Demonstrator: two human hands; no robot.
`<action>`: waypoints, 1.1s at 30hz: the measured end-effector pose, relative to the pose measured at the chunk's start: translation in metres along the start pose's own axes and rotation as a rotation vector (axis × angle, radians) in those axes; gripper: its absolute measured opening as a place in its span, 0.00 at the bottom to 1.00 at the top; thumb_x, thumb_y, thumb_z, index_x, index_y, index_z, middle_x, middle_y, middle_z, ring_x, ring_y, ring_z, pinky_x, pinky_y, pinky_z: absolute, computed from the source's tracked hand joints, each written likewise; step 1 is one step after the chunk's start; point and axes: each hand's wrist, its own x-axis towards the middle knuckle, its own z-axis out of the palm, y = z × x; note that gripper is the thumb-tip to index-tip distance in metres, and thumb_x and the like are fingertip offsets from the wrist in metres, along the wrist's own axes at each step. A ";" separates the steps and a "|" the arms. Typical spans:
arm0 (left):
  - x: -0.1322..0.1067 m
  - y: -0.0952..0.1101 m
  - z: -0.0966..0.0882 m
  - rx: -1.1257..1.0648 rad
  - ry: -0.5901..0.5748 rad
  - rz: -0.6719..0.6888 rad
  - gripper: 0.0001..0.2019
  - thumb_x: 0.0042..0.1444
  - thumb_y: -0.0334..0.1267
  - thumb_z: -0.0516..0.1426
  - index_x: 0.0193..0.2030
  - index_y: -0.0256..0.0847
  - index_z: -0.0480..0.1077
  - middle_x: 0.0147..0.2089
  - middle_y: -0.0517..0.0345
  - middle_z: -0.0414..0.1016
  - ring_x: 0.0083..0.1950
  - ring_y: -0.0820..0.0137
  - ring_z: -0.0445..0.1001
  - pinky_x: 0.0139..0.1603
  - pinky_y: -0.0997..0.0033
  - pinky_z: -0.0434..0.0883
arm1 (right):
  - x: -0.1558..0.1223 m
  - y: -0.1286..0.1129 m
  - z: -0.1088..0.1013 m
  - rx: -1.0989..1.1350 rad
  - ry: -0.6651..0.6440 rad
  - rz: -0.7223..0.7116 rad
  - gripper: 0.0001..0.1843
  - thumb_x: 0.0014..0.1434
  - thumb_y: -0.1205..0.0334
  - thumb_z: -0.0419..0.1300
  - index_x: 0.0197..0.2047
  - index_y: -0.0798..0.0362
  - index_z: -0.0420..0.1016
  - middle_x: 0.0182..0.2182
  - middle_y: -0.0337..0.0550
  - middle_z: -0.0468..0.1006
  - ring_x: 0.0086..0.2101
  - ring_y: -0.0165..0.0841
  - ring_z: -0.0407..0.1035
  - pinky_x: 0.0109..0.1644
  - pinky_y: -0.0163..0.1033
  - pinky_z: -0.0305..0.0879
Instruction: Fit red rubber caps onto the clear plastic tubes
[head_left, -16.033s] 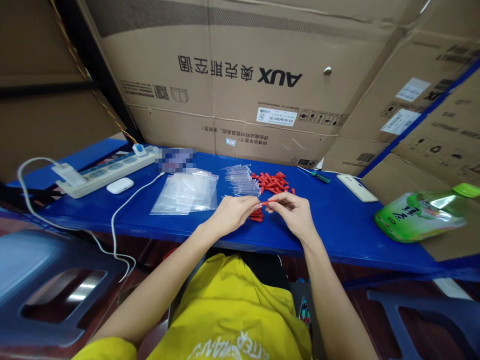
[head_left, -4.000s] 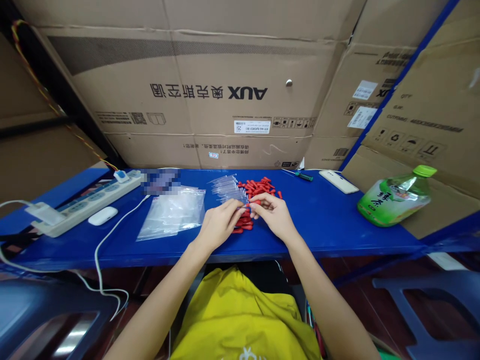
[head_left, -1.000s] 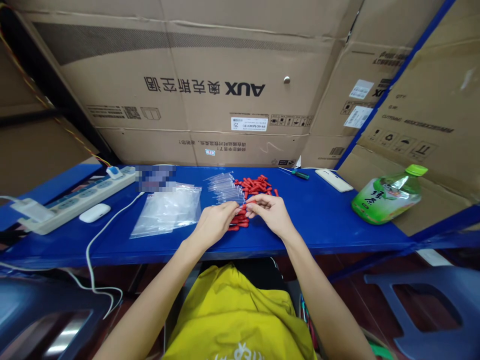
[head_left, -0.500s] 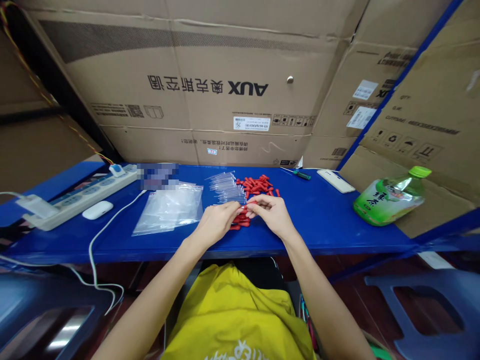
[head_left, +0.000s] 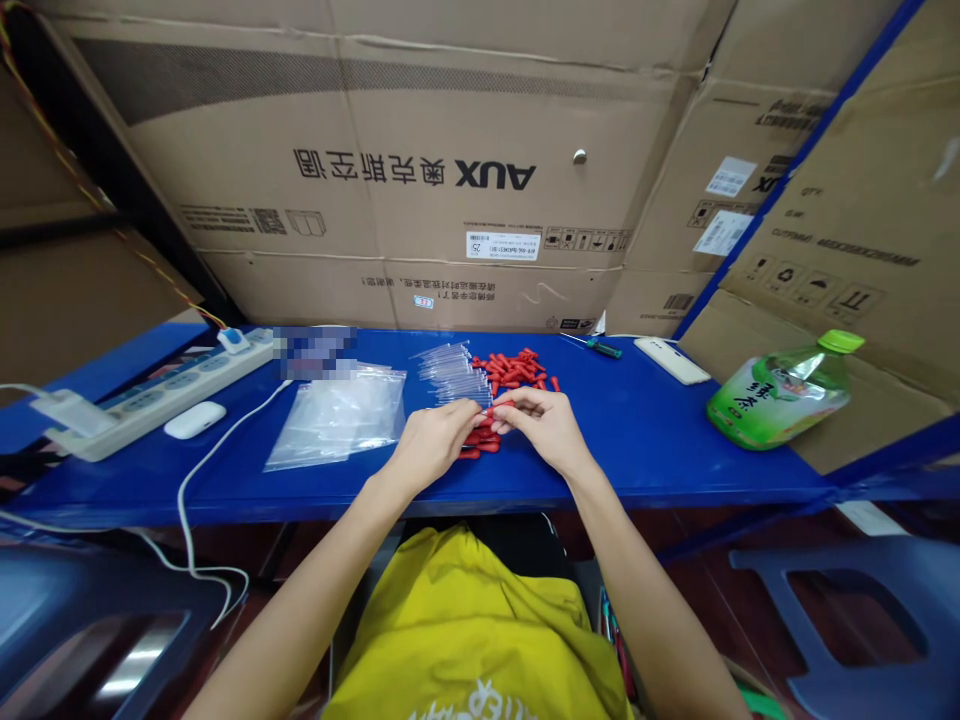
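My two hands meet above the blue table, fingertips almost touching. My right hand (head_left: 547,425) is closed in a pinch on a red rubber dropper bulb (head_left: 504,405). Facing it, my left hand (head_left: 433,440) pinches a thin glass dropper tube, mostly hidden by the fingers. Just beyond the left hand lies a pile of clear glass tubes (head_left: 456,374). Loose red bulbs (head_left: 516,370) are heaped beyond the right hand. Below my fingers rest several red-ended droppers (head_left: 484,446), partly covered by the left hand.
Clear zip bags (head_left: 337,415) lie left of the tubes, near a white cable, a white mouse (head_left: 195,420) and a power strip (head_left: 187,380). Toward the right are a screwdriver (head_left: 602,349), a white phone (head_left: 671,361) and a green tea bottle (head_left: 780,395). Cardboard (head_left: 420,230) walls the back.
Both hands stay almost in place, still pinched together. The fingers have shifted only very slightly; the piles look the same.
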 end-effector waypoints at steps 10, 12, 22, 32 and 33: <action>-0.002 0.001 0.002 0.034 -0.007 -0.005 0.18 0.78 0.42 0.42 0.42 0.42 0.69 0.40 0.55 0.78 0.37 0.68 0.77 0.35 0.73 0.64 | 0.000 0.003 0.002 0.020 -0.002 0.010 0.16 0.50 0.51 0.77 0.36 0.54 0.85 0.26 0.42 0.85 0.27 0.36 0.81 0.37 0.43 0.82; -0.002 0.002 0.002 0.024 0.004 -0.014 0.18 0.78 0.42 0.43 0.41 0.42 0.69 0.39 0.55 0.78 0.37 0.68 0.77 0.36 0.73 0.65 | 0.000 0.004 0.001 0.013 0.000 0.007 0.17 0.51 0.50 0.77 0.36 0.54 0.85 0.27 0.42 0.85 0.28 0.36 0.81 0.38 0.44 0.82; 0.003 0.008 0.001 0.092 0.038 -0.061 0.18 0.78 0.43 0.42 0.52 0.43 0.72 0.45 0.55 0.76 0.42 0.68 0.78 0.39 0.73 0.70 | 0.003 0.002 -0.003 -0.027 0.038 -0.024 0.21 0.54 0.46 0.75 0.43 0.52 0.82 0.26 0.38 0.83 0.26 0.32 0.78 0.32 0.38 0.78; 0.001 0.002 0.002 0.072 0.026 -0.082 0.16 0.78 0.44 0.44 0.51 0.45 0.72 0.47 0.56 0.82 0.43 0.68 0.81 0.38 0.74 0.70 | 0.002 -0.002 -0.004 -0.015 0.012 0.047 0.22 0.51 0.46 0.77 0.41 0.54 0.83 0.28 0.42 0.85 0.30 0.36 0.82 0.40 0.43 0.82; 0.001 0.002 0.002 0.069 0.016 -0.077 0.16 0.78 0.44 0.44 0.50 0.44 0.71 0.46 0.57 0.83 0.42 0.67 0.82 0.37 0.74 0.70 | 0.002 -0.002 -0.004 -0.007 0.002 0.051 0.21 0.51 0.46 0.77 0.40 0.54 0.83 0.28 0.42 0.85 0.29 0.36 0.82 0.39 0.43 0.82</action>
